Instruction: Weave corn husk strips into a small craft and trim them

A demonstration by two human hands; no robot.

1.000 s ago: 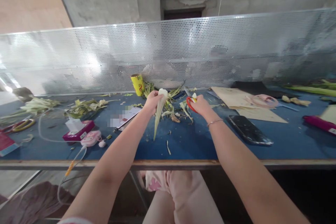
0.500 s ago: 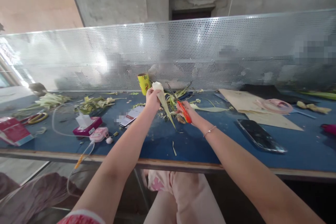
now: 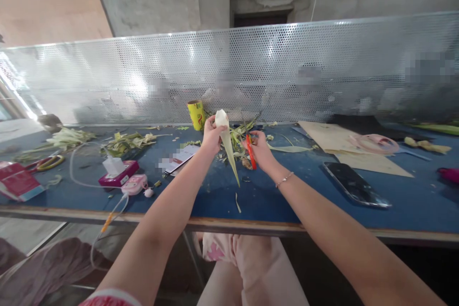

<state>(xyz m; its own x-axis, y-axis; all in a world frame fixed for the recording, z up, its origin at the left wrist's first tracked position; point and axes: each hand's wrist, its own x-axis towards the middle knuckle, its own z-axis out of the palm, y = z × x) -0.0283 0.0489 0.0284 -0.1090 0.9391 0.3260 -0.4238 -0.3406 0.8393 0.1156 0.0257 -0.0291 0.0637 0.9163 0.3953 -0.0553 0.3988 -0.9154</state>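
Near the middle of the table, my left hand [image 3: 213, 135] pinches a pale corn husk [image 3: 228, 148] close to its wide upper end. The husk hangs down and tapers to a greenish point. To its right, my right hand [image 3: 261, 147] is closed around the red handles of a pair of scissors [image 3: 251, 153], whose blades point up and away from me. Blades and husk are apart. Behind both hands lies a heap of green and yellowish husk scraps [image 3: 236, 137], partly hidden. One thin cut strip [image 3: 238, 202] rests near the table's front edge.
A yellow can [image 3: 196, 114] stands behind my left hand, before a perforated metal screen [image 3: 222, 57]. Leftward are a phone [image 3: 181, 159], a purple power strip [image 3: 125, 174], a pink case [image 3: 135, 185] and husk piles [image 3: 131, 142]. Another phone [image 3: 355, 184] and brown paper [image 3: 322, 141] lie right.
My left hand has shifted slightly right with the husk, which now hangs a little steeper. My right hand has turned the scissors more upright, so the blades point farther away from me.
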